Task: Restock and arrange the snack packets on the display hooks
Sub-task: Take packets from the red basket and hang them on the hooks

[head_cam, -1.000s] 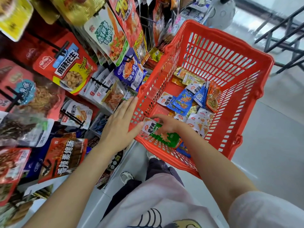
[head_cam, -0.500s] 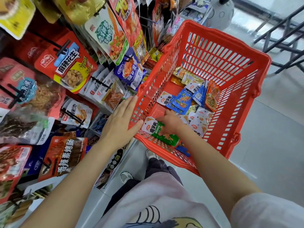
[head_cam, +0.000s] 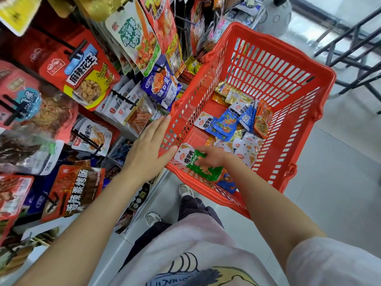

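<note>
A red plastic basket stands to the right of the display and holds several small snack packets, blue, white, orange and yellow. My right hand reaches into its near corner and grips a green and white packet lying against the near wall. My left hand rests with straight fingers against the outside of the basket's left wall, thumb on the rim. Snack packets hang on black display hooks on the left, among them a red peanut packet and a blue packet.
The display rack fills the left side, with larger packets low down. My feet stand on a pale tiled floor below the basket. A dark metal frame stands at the far right, behind the basket.
My right hand has shifted slightly within the basket's near corner on the green packet, which now lies a little more towards the left wall. My left hand stays on the basket's side.
</note>
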Demonstrator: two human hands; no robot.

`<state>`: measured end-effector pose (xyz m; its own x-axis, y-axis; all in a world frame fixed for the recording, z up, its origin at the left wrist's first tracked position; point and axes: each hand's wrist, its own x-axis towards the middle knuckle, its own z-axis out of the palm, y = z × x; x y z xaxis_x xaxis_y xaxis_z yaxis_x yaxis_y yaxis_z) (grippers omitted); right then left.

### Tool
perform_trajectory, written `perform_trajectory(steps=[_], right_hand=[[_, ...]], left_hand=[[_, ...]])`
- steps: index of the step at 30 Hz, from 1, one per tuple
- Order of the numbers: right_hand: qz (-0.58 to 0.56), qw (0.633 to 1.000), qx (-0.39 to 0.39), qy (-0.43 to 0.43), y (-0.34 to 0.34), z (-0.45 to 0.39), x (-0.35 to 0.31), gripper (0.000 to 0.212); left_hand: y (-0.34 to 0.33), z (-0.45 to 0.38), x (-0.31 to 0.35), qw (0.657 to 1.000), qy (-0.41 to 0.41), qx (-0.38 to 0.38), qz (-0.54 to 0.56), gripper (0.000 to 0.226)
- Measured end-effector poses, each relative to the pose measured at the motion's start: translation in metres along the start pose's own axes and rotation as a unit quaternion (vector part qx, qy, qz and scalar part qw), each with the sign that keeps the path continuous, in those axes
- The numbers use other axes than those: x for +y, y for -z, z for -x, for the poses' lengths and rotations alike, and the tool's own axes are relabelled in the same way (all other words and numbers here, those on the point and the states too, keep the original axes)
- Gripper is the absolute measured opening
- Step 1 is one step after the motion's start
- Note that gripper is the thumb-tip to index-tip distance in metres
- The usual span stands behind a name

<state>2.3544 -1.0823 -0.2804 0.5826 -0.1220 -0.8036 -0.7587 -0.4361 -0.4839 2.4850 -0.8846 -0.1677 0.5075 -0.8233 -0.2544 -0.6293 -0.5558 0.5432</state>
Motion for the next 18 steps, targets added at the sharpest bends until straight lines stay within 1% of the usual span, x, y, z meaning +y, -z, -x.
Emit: perform_trajectory(steps=[2,3,6,12,13,16,18], right_hand=[[-0.026,1.000,-0.013,-0.004,-0.001,-0.001,-0.001,0.064],[-0.032,0.999,-0.017,-0.006,-0.001,-0.003,0.000,0.068],[-0.020,0.999,-0.036,-0.017,-0.001,-0.005,-0.002,0.080],[-0.003,0.998,-0.061,-0.002,-0.003,-0.005,-0.005,0.085],[-0.018,0.998,-0.059,-0.001,-0.004,-0.005,-0.003,0.085],[-0.121,0.992,-0.039,0.020,0.007,0.011,-0.010,0.081],[-0.170,0.985,-0.012,0.038,0.023,0.029,-0.015,0.085]], left_hand=[[0.000,0.000,0.000,1.000,0.000,-0.001,0.002,0.077],[-0.001,-0.001,-0.001,1.000,-0.001,-0.001,0.002,0.077],[-0.001,-0.001,-0.001,1.000,-0.001,-0.004,0.005,0.078],[-0.003,-0.001,-0.003,1.000,0.004,0.000,0.011,0.079],[-0.004,-0.001,-0.003,1.000,0.005,-0.001,0.011,0.079],[-0.003,-0.001,-0.003,1.000,0.010,-0.016,0.009,0.078],[0.001,-0.001,-0.001,0.999,0.012,-0.033,0.001,0.080]])
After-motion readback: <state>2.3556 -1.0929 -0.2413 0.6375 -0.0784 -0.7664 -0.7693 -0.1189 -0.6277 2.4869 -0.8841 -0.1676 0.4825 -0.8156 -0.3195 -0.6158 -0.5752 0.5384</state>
